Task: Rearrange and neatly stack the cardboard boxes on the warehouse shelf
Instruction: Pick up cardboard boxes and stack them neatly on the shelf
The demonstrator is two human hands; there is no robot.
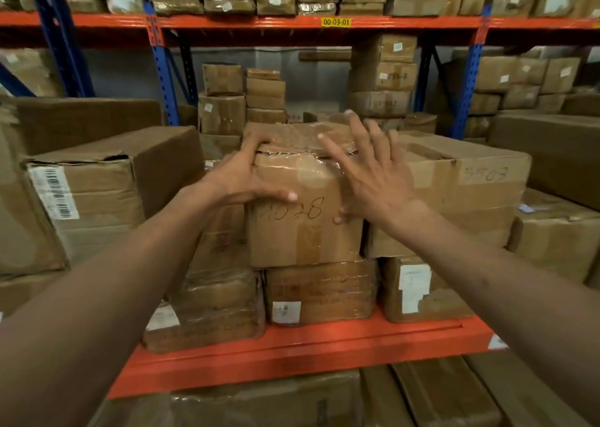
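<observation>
A taped cardboard box marked 1028 (pixel 302 228) stands in the middle of the shelf on top of two flatter wrapped boxes (pixel 321 292). My left hand (pixel 246 173) grips its upper left corner, fingers over the top edge and thumb on the front face. My right hand (pixel 370 173) is at the box's upper right corner with fingers spread wide; it looks blurred, and only the thumb seems to touch the front face. A larger box (pixel 461 199) sits right beside it on the right.
The orange shelf beam (pixel 292 348) runs along the front. A big box with a barcode label (pixel 97 196) stands at the left. Stacks of smaller boxes (pixel 243 101) fill the back of the shelf. More boxes lie below (pixel 259 400) and on the level above.
</observation>
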